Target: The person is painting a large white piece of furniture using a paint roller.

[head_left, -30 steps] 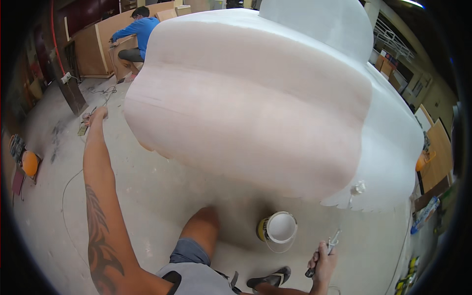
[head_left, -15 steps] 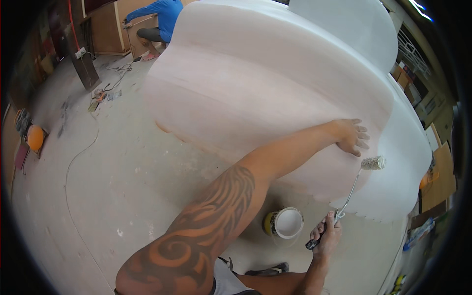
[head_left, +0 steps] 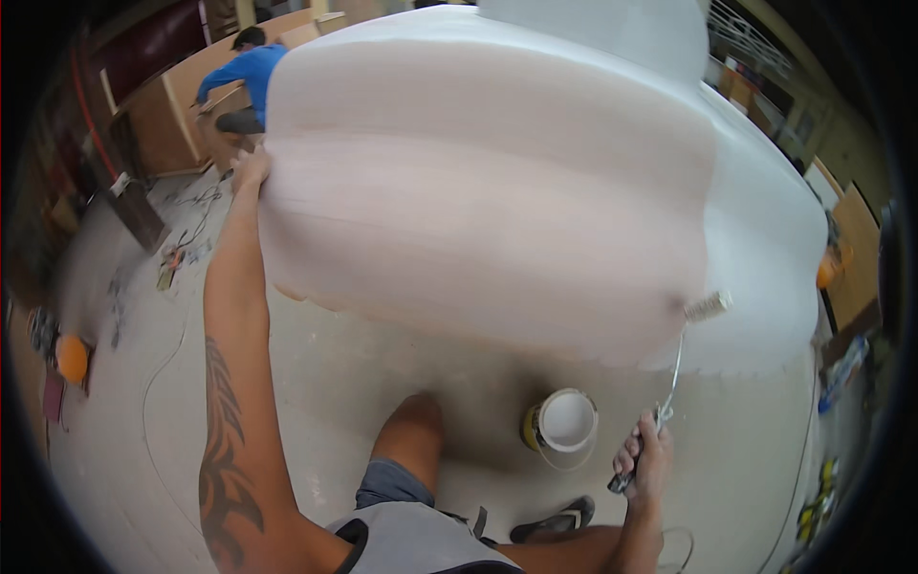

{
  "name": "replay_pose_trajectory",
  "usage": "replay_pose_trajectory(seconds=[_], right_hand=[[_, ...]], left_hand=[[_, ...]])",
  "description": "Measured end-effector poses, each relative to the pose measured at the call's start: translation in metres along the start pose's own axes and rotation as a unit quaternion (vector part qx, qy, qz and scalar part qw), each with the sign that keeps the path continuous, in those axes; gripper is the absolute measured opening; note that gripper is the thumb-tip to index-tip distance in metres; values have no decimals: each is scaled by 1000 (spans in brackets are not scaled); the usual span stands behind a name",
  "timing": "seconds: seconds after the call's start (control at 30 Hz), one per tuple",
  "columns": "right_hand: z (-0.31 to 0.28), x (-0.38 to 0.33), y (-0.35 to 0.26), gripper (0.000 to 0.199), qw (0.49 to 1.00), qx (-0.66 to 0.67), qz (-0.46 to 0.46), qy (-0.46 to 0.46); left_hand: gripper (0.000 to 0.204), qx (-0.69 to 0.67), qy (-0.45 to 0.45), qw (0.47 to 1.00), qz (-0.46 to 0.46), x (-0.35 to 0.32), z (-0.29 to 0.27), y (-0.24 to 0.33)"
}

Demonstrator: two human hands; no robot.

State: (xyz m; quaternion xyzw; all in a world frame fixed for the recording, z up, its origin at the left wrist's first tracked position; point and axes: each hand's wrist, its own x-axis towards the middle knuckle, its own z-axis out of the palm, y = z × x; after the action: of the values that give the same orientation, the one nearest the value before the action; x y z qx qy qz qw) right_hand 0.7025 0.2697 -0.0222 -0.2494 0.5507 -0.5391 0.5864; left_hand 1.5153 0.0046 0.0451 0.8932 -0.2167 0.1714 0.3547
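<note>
A big white moulded shell (head_left: 497,201) with a pinkish coated band fills the middle. My left hand (head_left: 251,167) rests flat on the shell's left edge, arm stretched out. My right hand (head_left: 643,459) grips the handle of a small paint roller (head_left: 706,306), whose head touches the shell's lower right side. A yellow bucket (head_left: 562,426) of white liquid stands on the floor between my knee and my right hand.
A person in a blue shirt (head_left: 239,77) crouches at wooden cabinets at the back left. Cables and tools (head_left: 177,258) lie on the dusty concrete floor at left, with an orange object (head_left: 72,356) near the left rim. Boards stand at the right.
My left arm swung from the shell's right side back to its left edge. The roller head now touches the shell lower right. The view shifted a little.
</note>
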Motion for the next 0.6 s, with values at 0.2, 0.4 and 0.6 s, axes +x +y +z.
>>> replay_pose_trajectory(seconds=[0.2, 0.4, 0.6], right_hand=[[-9, 1, -6, 30, 998, -31, -52, 31], [9, 18, 7, 31, 991, -2, -130, 34], [4, 17, 6, 33, 991, -11, -125, 49]], left_hand=[[60, -241, 177, 698, 651, -284, -3, 289], [57, -196, -124, 570, 788, -535, -51, 401], [60, -203, -202, 517, 807, -470, -31, 364]])
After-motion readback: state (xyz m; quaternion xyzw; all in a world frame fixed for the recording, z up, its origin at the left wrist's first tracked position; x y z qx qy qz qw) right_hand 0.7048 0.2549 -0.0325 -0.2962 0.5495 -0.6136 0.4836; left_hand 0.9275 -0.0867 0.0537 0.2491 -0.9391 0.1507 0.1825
